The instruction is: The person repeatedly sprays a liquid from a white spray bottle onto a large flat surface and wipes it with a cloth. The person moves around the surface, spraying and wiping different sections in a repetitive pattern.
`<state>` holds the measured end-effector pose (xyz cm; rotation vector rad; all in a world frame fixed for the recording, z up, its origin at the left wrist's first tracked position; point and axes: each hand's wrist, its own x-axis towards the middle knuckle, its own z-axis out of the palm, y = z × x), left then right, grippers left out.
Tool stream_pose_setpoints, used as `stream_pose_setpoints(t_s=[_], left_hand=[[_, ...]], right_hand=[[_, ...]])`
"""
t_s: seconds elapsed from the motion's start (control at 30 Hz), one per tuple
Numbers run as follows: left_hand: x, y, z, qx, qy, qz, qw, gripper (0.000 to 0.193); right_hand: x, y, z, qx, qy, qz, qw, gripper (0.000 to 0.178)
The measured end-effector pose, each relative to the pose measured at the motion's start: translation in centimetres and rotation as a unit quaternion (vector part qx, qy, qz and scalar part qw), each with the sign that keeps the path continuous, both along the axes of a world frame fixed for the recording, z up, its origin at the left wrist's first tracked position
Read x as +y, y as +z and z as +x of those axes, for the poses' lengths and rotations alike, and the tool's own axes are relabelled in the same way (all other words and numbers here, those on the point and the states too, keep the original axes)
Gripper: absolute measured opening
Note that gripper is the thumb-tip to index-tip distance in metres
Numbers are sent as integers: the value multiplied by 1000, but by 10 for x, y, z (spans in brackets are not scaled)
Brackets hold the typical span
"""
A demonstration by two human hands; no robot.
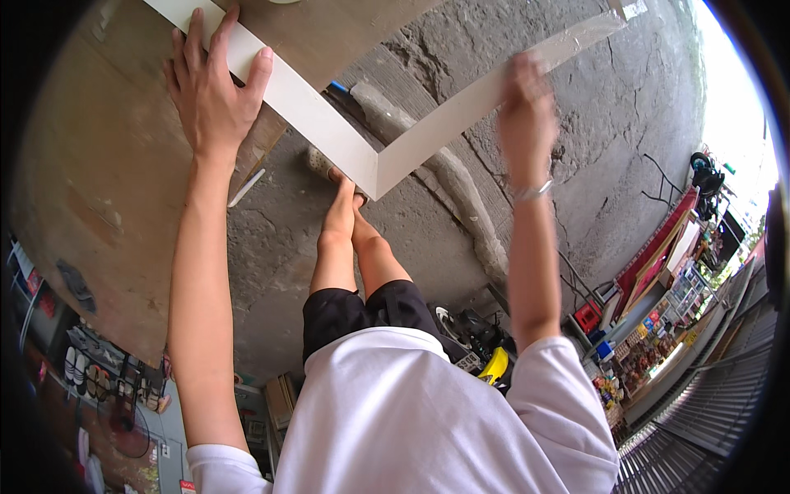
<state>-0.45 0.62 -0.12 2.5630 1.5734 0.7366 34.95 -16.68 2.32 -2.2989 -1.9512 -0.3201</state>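
Observation:
A long white strip (309, 111) runs from the upper left to a sharp corner near my feet. From that corner a second white length (444, 123) slants up to the right, its far end covered in shiny, see-through film (576, 41). My left hand (216, 90) lies across the left length with its fingers spread and its thumb along the strip's edge. Beside the right length is my right hand (527, 107), smeared by motion. Its fingers cannot be made out, nor whether they touch the strip.
Under the left length is a brown board surface (107, 165). Cracked grey concrete (592, 148) spreads to the right, with a long pale ridge (465, 198) across it. Shoes (95, 379) sit on a rack at lower left. Cluttered goods (650, 329) line the right side.

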Motion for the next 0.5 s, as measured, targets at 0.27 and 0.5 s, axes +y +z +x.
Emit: stream_pose_setpoints(t_s=[0.27, 0.5], left_hand=[[-4, 5, 1, 0, 15, -32, 999, 67], [-2, 7, 2, -12, -6, -44, 999, 67]], right_hand=[[-33, 13, -72, 82, 60, -101, 990, 56], [38, -8, 107, 97, -106, 15, 990, 35]])
